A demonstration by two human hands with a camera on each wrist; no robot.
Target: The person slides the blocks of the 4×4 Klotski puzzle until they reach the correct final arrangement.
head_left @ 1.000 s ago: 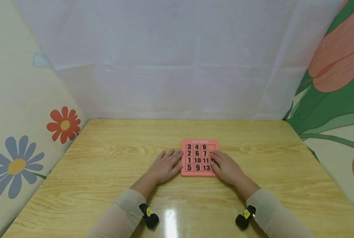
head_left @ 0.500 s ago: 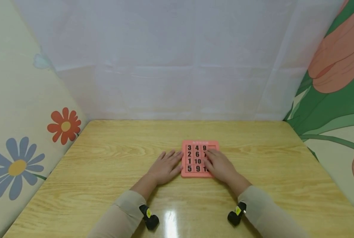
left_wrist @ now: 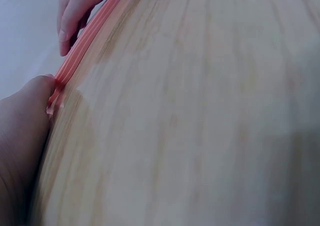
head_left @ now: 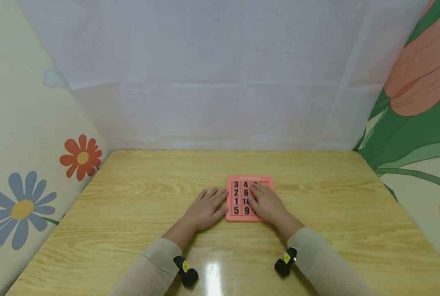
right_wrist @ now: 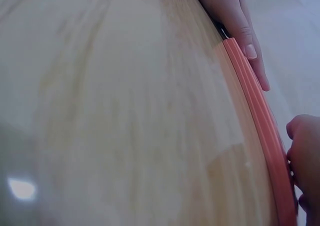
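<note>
Head view: number puzzle (head_left: 240, 197) flat on tabletop (head_left: 131, 185); left hand (head_left: 204, 210), fingers straight, touches its left edge; right hand (head_left: 269, 204) over right-side tiles, fingers relaxed, grasping nothing.

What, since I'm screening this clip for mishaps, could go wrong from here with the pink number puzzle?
The right hand lies over the pink number puzzle, hiding much of its right side, so a wrong slide might go unnoticed.

The left hand rests against its left edge without wrapping round it, so a push away from that hand could perhaps skid it across the shiny table.
</note>
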